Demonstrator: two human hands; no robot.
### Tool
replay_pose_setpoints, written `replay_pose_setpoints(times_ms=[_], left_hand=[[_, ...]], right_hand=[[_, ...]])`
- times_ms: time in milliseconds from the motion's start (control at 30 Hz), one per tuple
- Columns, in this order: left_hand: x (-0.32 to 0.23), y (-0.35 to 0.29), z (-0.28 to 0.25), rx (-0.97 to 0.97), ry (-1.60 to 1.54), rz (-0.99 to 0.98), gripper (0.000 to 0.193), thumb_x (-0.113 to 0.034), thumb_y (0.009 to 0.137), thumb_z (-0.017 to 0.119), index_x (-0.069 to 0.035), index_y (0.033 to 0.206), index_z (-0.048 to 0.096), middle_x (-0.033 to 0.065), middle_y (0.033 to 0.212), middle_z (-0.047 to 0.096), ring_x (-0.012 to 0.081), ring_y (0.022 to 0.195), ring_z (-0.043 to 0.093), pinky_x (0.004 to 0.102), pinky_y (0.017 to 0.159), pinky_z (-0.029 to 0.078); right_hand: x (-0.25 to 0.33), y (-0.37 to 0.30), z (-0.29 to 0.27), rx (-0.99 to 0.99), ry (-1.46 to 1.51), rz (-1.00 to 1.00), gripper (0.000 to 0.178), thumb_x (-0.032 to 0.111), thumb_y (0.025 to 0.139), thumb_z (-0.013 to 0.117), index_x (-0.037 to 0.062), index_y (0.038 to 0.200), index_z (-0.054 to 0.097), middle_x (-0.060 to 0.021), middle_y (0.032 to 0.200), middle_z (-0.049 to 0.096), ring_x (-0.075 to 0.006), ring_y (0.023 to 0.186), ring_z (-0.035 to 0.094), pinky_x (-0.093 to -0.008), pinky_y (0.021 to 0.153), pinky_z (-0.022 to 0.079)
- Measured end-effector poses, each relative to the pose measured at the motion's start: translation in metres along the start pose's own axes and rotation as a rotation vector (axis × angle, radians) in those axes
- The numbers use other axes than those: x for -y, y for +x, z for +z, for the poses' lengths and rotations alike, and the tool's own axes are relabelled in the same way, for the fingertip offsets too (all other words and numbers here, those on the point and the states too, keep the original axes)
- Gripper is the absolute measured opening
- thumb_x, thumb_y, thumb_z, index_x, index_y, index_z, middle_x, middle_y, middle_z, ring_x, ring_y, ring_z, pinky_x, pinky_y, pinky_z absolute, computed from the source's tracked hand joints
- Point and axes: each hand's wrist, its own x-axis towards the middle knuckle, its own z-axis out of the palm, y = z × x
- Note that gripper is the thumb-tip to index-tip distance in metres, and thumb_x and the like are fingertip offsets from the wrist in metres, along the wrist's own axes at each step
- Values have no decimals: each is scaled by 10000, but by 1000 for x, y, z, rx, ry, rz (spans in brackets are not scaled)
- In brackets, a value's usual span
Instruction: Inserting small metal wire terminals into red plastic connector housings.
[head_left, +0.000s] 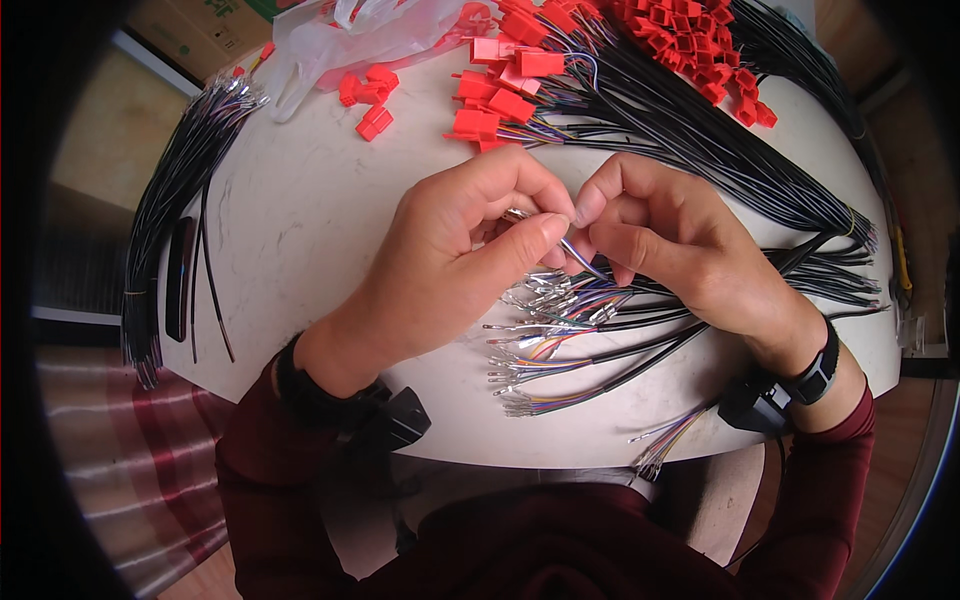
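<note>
My left hand (500,235) pinches wires (584,256); right hand (665,235) adjacent, hold unclear; slack grip could snag terminals (548,288) at six o'clock.

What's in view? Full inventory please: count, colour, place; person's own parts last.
Table: one, white, centre
Wires in hand: count unclear, white and blue-purple, between the hands
Metal-tipped cables: several, black, multicoloured ends, below the hands
Wire ends: one bunch, multicoloured, near table edge
Connector-ended cables: many, black, upper right
Red connectors: many, red, top right
Loose connectors: about three, red, upper left of centre
Plastic bag: one, translucent, top
Left bundle: one, black, left
Cardboard box: brown-green, top left
Wrist devices: two, black, one per wrist
Sleeves: two, maroon, bottom
Left hand: one, centre
Right hand: one, right of centre
</note>
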Motion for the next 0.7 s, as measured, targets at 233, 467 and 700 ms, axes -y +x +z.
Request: replay_pose_setpoints(times_ms=[233, 467, 700], left_hand=[[2, 1, -3, -18, 47, 75, 151, -125, 935, 485, -17, 1035, 516, 31, 842, 570, 74, 715, 535, 197, 635, 407], [4, 2, -7, -83, -127, 5, 281, -246, 987, 383, -17, 1086, 512, 67, 829, 576, 85, 669, 494, 216, 641, 402], [6, 2, -5, -46, -55, -23, 256, -218, 984, 392, -14, 1009, 544, 60, 814, 579, 88, 671, 500, 215, 633, 407]], right_hand=[[-4, 0, 1, 74, -24, 45, 118, 44, 893, 570, -24, 988, 553, -32, 852, 619, -60, 783, 570, -186, 712, 442], [7, -1, 1, 39, 3, 95, 120, 92, 906, 562, -22, 931, 589, -26, 788, 619, -42, 723, 530, -181, 643, 408], [4, -2, 2, 2, -12, 86, 143, 135, 920, 552, -3, 913, 592, 3, 741, 601, -4, 621, 420, -172, 530, 300]])
